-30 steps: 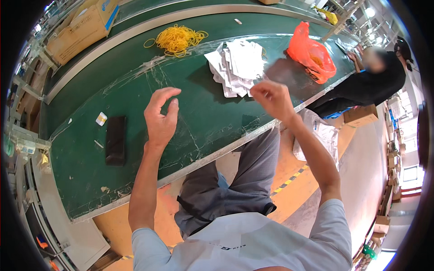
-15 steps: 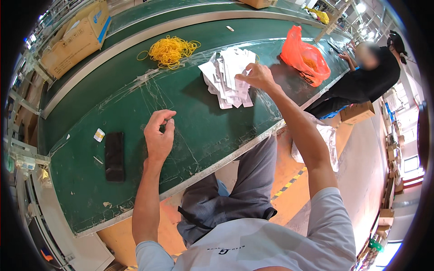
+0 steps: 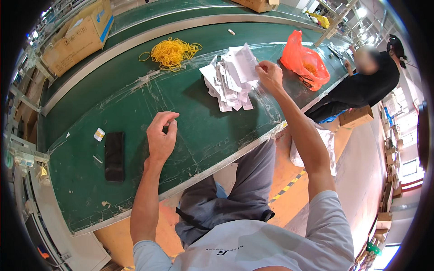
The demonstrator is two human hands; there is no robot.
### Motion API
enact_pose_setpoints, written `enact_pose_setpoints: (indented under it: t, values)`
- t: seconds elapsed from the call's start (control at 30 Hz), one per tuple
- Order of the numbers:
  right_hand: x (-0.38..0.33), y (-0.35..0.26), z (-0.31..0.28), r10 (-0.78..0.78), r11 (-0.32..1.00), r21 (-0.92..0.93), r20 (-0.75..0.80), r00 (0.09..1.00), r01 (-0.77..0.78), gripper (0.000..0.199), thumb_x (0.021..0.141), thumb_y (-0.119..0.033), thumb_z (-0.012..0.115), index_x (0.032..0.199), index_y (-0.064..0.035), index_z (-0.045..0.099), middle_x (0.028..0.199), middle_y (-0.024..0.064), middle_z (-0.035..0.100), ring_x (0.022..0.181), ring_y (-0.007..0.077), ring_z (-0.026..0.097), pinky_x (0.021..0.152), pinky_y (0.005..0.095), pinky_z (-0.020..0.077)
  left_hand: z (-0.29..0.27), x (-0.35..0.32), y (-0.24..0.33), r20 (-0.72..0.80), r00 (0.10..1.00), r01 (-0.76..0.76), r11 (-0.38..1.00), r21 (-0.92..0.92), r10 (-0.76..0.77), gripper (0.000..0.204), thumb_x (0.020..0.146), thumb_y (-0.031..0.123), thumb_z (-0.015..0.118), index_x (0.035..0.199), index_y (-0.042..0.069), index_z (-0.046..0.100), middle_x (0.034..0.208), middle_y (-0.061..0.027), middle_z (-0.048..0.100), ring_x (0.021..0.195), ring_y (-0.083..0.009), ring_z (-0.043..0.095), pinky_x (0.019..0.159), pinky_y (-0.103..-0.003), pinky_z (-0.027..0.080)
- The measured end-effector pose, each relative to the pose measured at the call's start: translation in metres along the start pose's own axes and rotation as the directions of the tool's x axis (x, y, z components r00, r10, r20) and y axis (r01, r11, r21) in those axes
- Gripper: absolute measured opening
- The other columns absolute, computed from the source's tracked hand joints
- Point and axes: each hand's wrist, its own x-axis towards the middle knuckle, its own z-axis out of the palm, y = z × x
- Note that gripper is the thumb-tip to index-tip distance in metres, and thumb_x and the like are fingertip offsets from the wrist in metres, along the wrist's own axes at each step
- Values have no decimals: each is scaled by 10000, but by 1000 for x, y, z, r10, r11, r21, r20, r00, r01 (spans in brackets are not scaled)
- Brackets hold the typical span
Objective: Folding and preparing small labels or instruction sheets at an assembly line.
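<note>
My right hand (image 3: 270, 77) pinches the edge of a white paper sheet (image 3: 244, 64), which stands lifted and tilted over the pile. Beneath it lies a loose, overlapping pile of white papers (image 3: 224, 92), folded or cut into narrow pieces. My left hand (image 3: 162, 137) hovers above the green table to the left of the pile, its fingers curled and closed toward the thumb; whether anything small is between them is hidden. A tangle of yellow rubber bands (image 3: 174, 53) sits behind and left of the papers.
To the right is a red plastic bag (image 3: 304, 63) with orange-yellow contents. A black flat case (image 3: 114, 156) and a small white-and-yellow packet (image 3: 99, 134) lie at left on the green table (image 3: 194, 135). A cardboard box (image 3: 79, 40) stands far left; a person (image 3: 361, 83) works at right.
My right hand has pulled back slightly to the right from the pile, raising a white paper sheet by its edge. The left hand stays almost where it was.
</note>
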Motion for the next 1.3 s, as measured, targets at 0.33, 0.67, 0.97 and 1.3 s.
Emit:
enact_pose_setpoints:
  t: [0.33, 0.67, 0.97, 1.3]
  values:
    - [-87, -44, -27, -92, 352, 774, 588, 804, -526, 245, 1024, -79, 565, 1229, -6, 676, 982, 96, 736, 813, 170, 717, 726, 315, 597, 6, -3, -4, 52, 998, 19, 999, -33, -18, 293, 948, -19, 661, 1237, 6, 702, 1114, -89, 737, 1017, -160, 686, 876, -299, 535]
    - [-138, -64, 7, -295, 347, 625, 781, 551, -699, 279, 995, -119, 689, 1254, -20, 658, 970, 96, 712, 792, 168, 699, 726, 318, 592, -21, 3, 28, 51, 997, 54, 998, -38, -52, 497, 924, 111, 763, 1398, 63, 620, 1302, -71, 693, 1248, -183, 605, 1063, -360, 453]
    - [-156, -83, 21, -508, 645, 672, 732, 454, -362, 87, 952, -71, 710, 971, 11, 730, 816, -20, 698, 738, 32, 596, 618, 234, 454, -30, -3, 56, 268, 938, -295, 914, 277, 221, 707, 787, 149, 872, 1439, 141, 597, 1472, -94, 560, 1388, -314, 509, 1184, -450, 369]
    - [-177, -106, 9, -365, 668, 679, 655, 661, -305, 424, 938, -89, 717, 1333, -28, 578, 802, 38, 688, 712, 58, 597, 624, 239, 464, -41, -19, 37, 328, 810, -585, 620, 523, 486, 243, 752, 48, 846, 953, 140, 747, 1055, 19, 705, 1192, -235, 631, 1079, -526, 421]
